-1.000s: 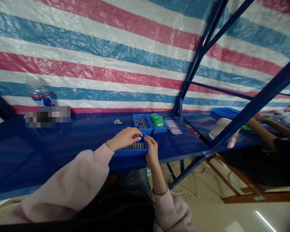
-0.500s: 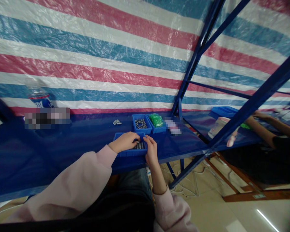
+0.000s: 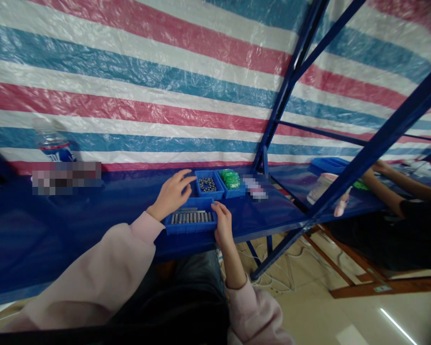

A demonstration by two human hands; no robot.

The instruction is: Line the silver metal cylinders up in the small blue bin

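Note:
My left hand is raised with its fingers apart and holds nothing. It hovers over the left back of a long blue plastic bin. Inside that bin stands a row of short grey metal pieces, with a few lying crosswise behind them. My right hand grips the bin's right end, thumb and fingers at the rim. Just behind is a second blue bin of small metal cylinders, close to my left fingertips. Beside it a blue bin holds green plastic-wrapped items.
A clear bottle stands at the back left of the blue table. Blue frame bars cross on the right. Beyond them are a translucent tub, a blue tray and another person's arms.
My left hand has come up out of the long bin, moving left and back, and its fingers have spread. The row of metal pieces now shows. My right hand stays at the bin's end.

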